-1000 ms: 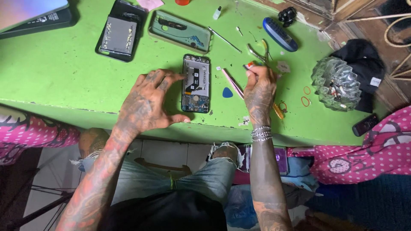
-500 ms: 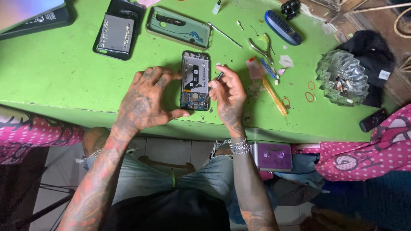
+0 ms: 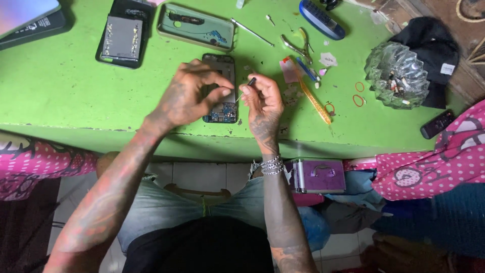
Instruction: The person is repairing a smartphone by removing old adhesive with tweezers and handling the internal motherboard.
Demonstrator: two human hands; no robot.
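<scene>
Head view, the only one: an opened black smartphone with its back off and circuit board showing (image 3: pixel 222 103) lay flat at centre frame on the scuffed green tabletop (image 3: pixel 65 96), near the front edge. Left hand (image 3: pixel 189 96) arched over the phone, fingertips pinched narrow on its right edge, steadying it. Right hand (image 3: pixel 262 98) closed around a thin dark-handled tool (image 3: pixel 248 84), tip angled down-left toward the board. Judgement: best done with the phone pinned flat and the tip kept light and square to the part, since small fittings slip easily. Count: three phone bodies or shells in all, with a black one holding a grey battery (image 3: pixel 121 35) and a pale green patterned case (image 3: pixel 197 28) at upper left; one pair of small pliers (image 3: pixel 298 46); one cut-glass ashtray (image 3: pixel 396 75) at upper right; one amber comb-like strip (image 3: pixel 316 101).
</scene>
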